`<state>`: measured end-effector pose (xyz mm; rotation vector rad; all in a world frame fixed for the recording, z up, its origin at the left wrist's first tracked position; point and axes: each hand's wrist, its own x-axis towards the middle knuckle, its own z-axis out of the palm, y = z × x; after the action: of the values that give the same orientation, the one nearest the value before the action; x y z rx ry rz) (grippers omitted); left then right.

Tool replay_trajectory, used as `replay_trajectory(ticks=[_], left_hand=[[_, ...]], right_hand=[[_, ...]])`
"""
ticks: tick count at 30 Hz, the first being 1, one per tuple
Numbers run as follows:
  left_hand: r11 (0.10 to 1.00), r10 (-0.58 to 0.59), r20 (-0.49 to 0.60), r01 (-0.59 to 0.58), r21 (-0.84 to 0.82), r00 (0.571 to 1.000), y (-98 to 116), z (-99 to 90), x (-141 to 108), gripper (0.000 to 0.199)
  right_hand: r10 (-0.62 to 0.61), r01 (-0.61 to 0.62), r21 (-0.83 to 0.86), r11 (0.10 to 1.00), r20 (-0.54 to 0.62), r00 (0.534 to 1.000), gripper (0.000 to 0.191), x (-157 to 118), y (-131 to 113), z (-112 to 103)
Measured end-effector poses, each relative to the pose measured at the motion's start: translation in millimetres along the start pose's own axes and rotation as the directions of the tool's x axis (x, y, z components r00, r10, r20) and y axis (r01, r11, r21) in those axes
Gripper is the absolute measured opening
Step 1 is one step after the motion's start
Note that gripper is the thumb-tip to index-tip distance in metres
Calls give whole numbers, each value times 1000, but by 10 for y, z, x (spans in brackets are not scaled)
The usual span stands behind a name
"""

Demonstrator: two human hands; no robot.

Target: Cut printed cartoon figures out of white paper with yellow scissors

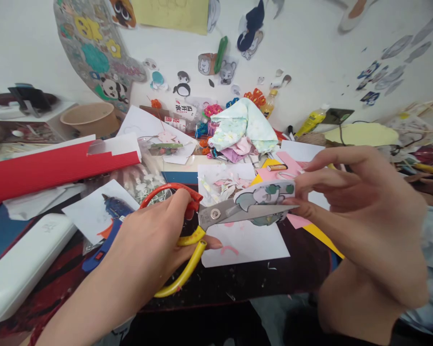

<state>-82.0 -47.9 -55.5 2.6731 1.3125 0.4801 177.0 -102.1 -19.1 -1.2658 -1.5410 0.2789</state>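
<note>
My left hand (155, 235) is wrapped round the handles of a pair of scissors (216, 214), one loop red and the other yellow. The blades point right and lie across a paper cutout (263, 194) printed with a cartoon figure in grey, white and green. Part of the cutout shows above the blades and part below. My right hand (353, 202) pinches the cutout at its right end, close to the blade tips. Beneath the scissors a white paper sheet (245, 242) with pink marks rests on the dark table (245, 283).
Paper scraps (231, 185) lie on a sheet behind the scissors. A blue glue gun (108, 235) and a white case (29, 269) are at left, near red corrugated card (57, 166). Folded cloth (245, 125), a battery (277, 167) and a yellow bottle (312, 120) stand or lie farther back.
</note>
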Motion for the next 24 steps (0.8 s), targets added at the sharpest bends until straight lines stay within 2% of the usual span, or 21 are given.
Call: replay_trajectory(ticks=[10,16,18,20,22,24], left_hand=[[999,-17,19,18,-39,1000,-32,29,16,45],[994,46,-6,-47,-103,999,-68,66,87,47],[986,-2,33,7,-164,999,-118,69,89,42],[964,-117,70,130,-233,991,-177,68,93,39],[913,-237,83,251,-321,968,-213,69,120,37],[827,-312,63,304,-473,948,-191,85,182,34]], right_hand=[[1,-1,21,1000,-6,1000,39,2,-4,-10],[43,-39,42,998,-79,996,40,-2,3,17],[46,-40,65,997,-101,994,39,3,38,18],[70,-59,99,993,-106,992,38,10,87,23],[93,-76,150,986,-110,990,38,21,143,42],[100,-74,210,975,-115,988,37,33,199,86]])
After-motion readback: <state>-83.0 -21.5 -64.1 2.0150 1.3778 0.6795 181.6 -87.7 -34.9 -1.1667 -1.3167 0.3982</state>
